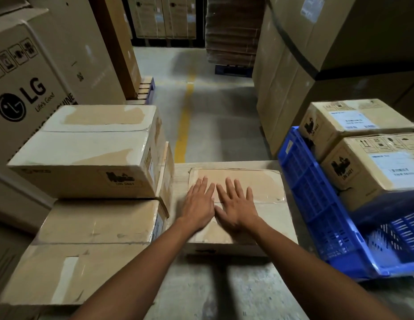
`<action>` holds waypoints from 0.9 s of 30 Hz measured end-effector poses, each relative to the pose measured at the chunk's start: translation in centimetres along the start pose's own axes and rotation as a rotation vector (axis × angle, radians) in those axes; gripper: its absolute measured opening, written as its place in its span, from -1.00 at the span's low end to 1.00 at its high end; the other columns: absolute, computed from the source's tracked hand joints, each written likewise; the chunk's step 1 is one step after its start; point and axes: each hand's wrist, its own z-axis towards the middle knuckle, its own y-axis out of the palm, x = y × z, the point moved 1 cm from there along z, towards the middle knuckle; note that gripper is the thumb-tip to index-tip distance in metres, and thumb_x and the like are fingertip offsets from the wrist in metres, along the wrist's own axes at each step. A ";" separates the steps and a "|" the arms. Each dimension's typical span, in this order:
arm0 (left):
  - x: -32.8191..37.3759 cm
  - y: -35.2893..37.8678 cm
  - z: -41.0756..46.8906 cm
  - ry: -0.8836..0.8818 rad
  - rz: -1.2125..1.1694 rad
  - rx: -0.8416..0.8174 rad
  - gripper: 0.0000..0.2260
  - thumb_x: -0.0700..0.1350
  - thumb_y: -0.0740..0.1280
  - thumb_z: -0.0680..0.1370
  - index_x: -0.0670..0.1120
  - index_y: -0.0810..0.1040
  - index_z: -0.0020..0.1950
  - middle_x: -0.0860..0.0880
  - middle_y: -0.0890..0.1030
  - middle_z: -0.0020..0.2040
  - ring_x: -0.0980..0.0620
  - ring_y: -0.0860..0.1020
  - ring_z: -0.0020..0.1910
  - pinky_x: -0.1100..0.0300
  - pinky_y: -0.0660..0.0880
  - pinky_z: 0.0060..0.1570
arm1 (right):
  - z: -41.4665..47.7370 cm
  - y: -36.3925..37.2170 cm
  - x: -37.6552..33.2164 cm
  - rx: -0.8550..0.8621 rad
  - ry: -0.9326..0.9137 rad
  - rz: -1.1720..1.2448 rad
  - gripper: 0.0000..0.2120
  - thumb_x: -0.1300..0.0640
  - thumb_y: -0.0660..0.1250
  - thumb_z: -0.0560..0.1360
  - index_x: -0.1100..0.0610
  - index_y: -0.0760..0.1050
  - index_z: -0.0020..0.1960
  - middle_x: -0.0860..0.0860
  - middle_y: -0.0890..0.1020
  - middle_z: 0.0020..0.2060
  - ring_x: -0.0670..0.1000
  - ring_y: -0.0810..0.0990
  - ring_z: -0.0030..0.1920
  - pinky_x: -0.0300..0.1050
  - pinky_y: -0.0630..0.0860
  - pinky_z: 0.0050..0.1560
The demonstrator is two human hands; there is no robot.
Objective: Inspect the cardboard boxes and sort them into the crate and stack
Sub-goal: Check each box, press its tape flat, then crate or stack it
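A taped cardboard box lies on the floor in front of me. My left hand and my right hand both rest flat on its top, fingers straight and spread, side by side. To the left stands a stack of boxes: an upper box on a lower box. On the right is a blue plastic crate holding two labelled boxes, one in front and one behind.
A large LG carton stands behind the left stack. Tall cartons rise at the right. A concrete aisle with a yellow line runs ahead toward palletised cardboard.
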 end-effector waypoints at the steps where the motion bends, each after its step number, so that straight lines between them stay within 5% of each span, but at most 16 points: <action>1: 0.1 0.1 0.0 -0.008 -0.001 0.003 -0.51 -0.03 0.02 0.69 0.01 0.03 0.63 -0.06 -0.09 0.64 -0.03 -0.12 0.61 0.06 -0.14 0.55 | -0.2 0.4 0.0 0.023 0.002 0.008 -0.31 -0.37 -0.26 0.59 -0.10 -0.28 0.62 0.06 -0.34 0.58 0.16 -0.36 0.57 0.36 -0.26 0.51; 6: 1.0 -0.7 0.6 -0.041 -0.003 0.009 -0.54 -0.01 0.06 0.68 -0.03 0.17 0.59 -0.10 0.05 0.63 -0.09 -0.02 0.60 -0.01 -0.07 0.57 | 0.0 -0.3 0.4 0.011 -0.020 0.033 -0.20 -0.42 -0.31 0.48 -0.10 -0.21 0.63 0.05 -0.26 0.60 0.14 -0.29 0.60 0.34 -0.21 0.53; 10: 2.8 -0.6 1.8 0.066 -0.020 -0.056 -0.54 0.02 0.00 0.70 -0.03 0.10 0.61 -0.06 -0.01 0.64 -0.04 -0.08 0.61 -0.06 -0.08 0.56 | -0.3 -2.0 2.8 0.086 0.067 0.098 -0.25 -0.37 -0.06 0.53 -0.05 0.01 0.62 0.08 -0.01 0.63 0.12 -0.04 0.61 0.26 -0.01 0.54; 14: 5.0 1.0 2.0 0.098 0.026 -0.083 -0.51 0.05 -0.06 0.71 0.00 -0.01 0.63 -0.03 -0.11 0.64 -0.04 -0.18 0.60 -0.12 -0.15 0.55 | -2.2 -0.7 4.9 0.060 0.141 0.046 -0.23 -0.43 -0.29 0.54 -0.06 -0.27 0.62 0.06 -0.32 0.58 0.13 -0.35 0.58 0.30 -0.23 0.54; 17: 4.7 1.3 1.8 0.109 0.050 -0.085 -0.51 0.06 -0.08 0.71 0.01 -0.05 0.64 -0.01 -0.14 0.64 -0.04 -0.21 0.60 -0.12 -0.17 0.55 | -2.3 -0.3 4.9 0.047 0.143 0.042 -0.23 -0.43 -0.33 0.54 -0.04 -0.30 0.62 0.06 -0.34 0.57 0.13 -0.38 0.57 0.30 -0.24 0.54; 24: 6.2 1.2 -0.6 0.128 -0.011 -0.073 -0.53 0.02 -0.09 0.71 -0.05 0.12 0.62 -0.05 0.02 0.63 -0.03 -0.06 0.61 -0.05 -0.08 0.56 | -4.8 -0.6 3.3 0.137 0.180 0.133 -0.42 -0.15 -0.07 0.66 0.04 0.11 0.62 0.09 0.04 0.62 0.11 -0.05 0.62 0.15 -0.04 0.58; 27: 7.5 1.4 -3.4 0.148 -0.011 -0.075 -0.42 0.06 -0.24 0.63 -0.07 0.16 0.60 -0.03 0.07 0.63 0.00 -0.03 0.61 -0.01 -0.08 0.56 | -7.1 1.1 2.5 0.227 0.173 0.153 -0.41 -0.10 -0.13 0.61 0.05 0.26 0.56 0.10 0.20 0.59 0.10 0.09 0.60 0.11 0.04 0.55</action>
